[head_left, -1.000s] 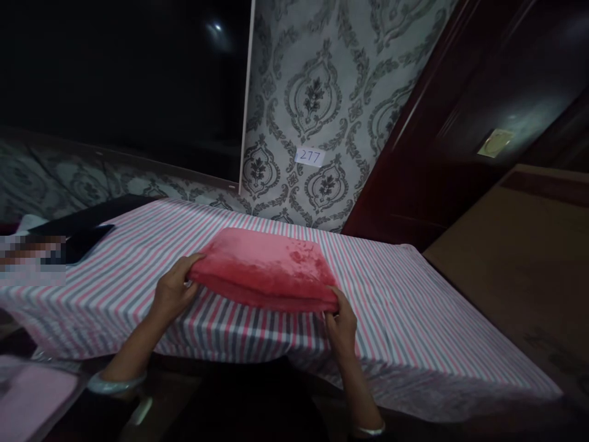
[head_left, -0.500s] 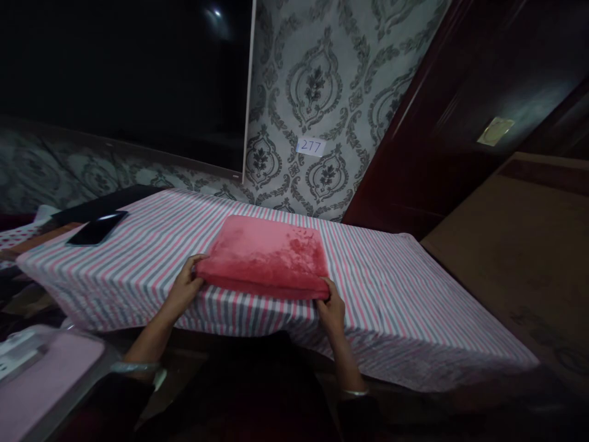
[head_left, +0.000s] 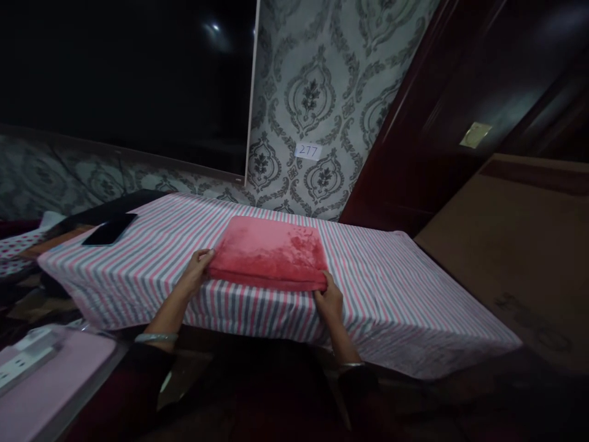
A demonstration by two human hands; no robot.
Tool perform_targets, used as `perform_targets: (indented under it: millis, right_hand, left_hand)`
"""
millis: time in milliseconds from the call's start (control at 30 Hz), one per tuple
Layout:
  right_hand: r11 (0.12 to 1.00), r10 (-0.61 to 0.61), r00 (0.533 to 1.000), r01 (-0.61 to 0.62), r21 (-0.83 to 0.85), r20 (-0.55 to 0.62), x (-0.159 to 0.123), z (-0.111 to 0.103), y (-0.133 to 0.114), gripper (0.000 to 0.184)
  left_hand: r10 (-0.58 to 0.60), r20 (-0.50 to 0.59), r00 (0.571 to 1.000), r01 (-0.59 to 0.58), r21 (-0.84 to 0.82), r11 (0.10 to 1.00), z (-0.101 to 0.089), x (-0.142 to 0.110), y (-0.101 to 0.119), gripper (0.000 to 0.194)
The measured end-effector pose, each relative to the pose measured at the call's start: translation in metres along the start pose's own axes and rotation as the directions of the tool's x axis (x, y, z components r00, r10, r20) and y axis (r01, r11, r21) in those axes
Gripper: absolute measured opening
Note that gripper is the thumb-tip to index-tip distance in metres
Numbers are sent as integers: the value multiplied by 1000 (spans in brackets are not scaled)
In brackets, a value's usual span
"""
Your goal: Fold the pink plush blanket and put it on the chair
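Observation:
A flat, rectangular red plush cushion (head_left: 271, 248) lies on the striped tablecloth (head_left: 377, 276), its near side along the table's front edge. Its nap looks pale pink at the far left and darker red at the near side and right. My left hand (head_left: 199, 265) is closed on its near left corner, thumb and fingers at the edge. At the near right corner, my right hand (head_left: 330, 299) pinches the edge, with fingers on top and the thumb lower down. Part of the fingertips is hidden by the plush.
A black phone (head_left: 110, 229) lies on the table's left side. Behind hangs a large television (head_left: 124, 80), beside patterned wallpaper with a paper label (head_left: 308, 151). A big cardboard box (head_left: 515, 245) stands at the right. A power strip (head_left: 23, 368) sits on a pink surface at lower left.
The cushion's near side has come down and settled flatter on the table, and both hands have lowered with it. My view has shifted slightly.

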State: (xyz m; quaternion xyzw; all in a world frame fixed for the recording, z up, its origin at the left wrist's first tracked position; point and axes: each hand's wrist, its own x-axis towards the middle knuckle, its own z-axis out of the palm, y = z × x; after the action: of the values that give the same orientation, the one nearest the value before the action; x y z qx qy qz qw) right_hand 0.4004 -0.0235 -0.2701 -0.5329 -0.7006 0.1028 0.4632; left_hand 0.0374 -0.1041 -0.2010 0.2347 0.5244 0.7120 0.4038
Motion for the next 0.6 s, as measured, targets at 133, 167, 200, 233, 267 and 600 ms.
perform_targets:
  millis: [133, 167, 200, 233, 267, 600]
  right_hand:
    - [1000, 9, 1000, -9, -30, -6, 1, 2, 0, 55]
    - [1000, 7, 1000, -7, -28, -6, 1, 2, 0, 55]
    - [1000, 2, 1000, -2, -23, -7, 1, 3, 1, 55]
    - [1000, -5, 1000, 5, -16, -10, 1, 3, 1, 55]
    - [1000, -14, 1000, 13, -8, -13, 2, 3, 0, 54]
    - [1000, -12, 999, 12, -5, -30, 3, 3, -2, 54]
  left_hand:
    - [-57, -62, 996, 62, 76, 995, 4, 5, 3, 52]
    - [-70, -69, 995, 77, 98, 992, 4, 5, 4, 52]
    - [-77, -74, 994, 85, 116, 990, 4, 5, 4, 51]
    - [-77, -76, 994, 86, 129, 988, 3, 5, 5, 52]
    - [-71, -76, 995, 81, 139, 987, 2, 5, 5, 52]
    - [-43, -60, 997, 50, 129, 990, -1, 10, -1, 54]
